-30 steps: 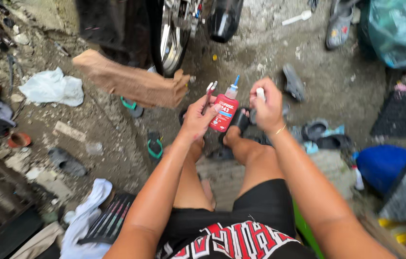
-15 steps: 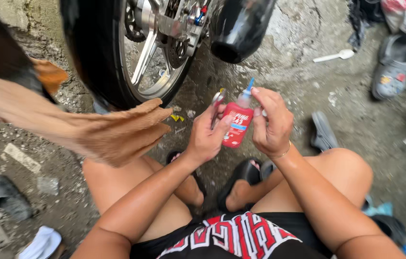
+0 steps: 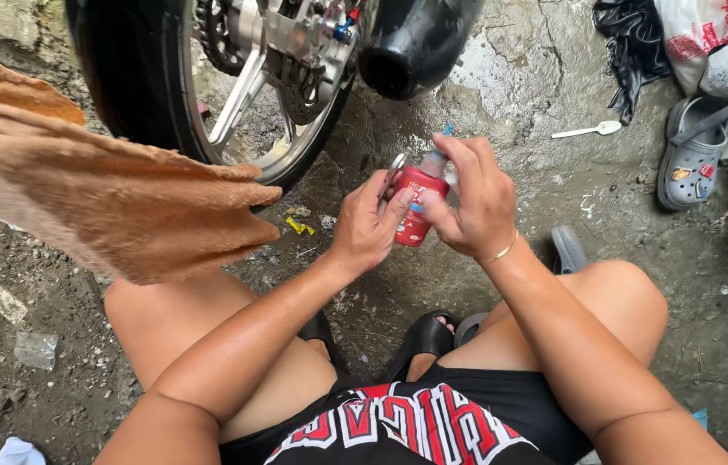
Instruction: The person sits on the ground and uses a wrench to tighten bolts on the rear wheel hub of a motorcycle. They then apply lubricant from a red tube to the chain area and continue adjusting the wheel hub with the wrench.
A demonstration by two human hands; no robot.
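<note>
A small red bottle (image 3: 415, 207) with a blue nozzle tip is held between both hands in front of my knees. My left hand (image 3: 366, 226) grips its lower body and also holds a small metal piece (image 3: 395, 165) by the thumb. My right hand (image 3: 471, 200) wraps the bottle's upper part near the nozzle, with a thin bracelet on the wrist. Just beyond the hands stands a motorcycle rear wheel (image 3: 209, 95) with its sprocket, and a black exhaust pipe (image 3: 407, 47).
A brown rag (image 3: 114, 202) hangs in the near left foreground. A white plastic spoon (image 3: 588, 131), a grey clog (image 3: 689, 155), bags (image 3: 717, 39) and a black cloth (image 3: 631, 43) lie on the wet concrete at the right. Scraps litter the dirt at left.
The view has tilted toward the wheel and closed in on the hands. My right hand has slid from beside the bottle up over its nozzle end; my left hand keeps its grip.
</note>
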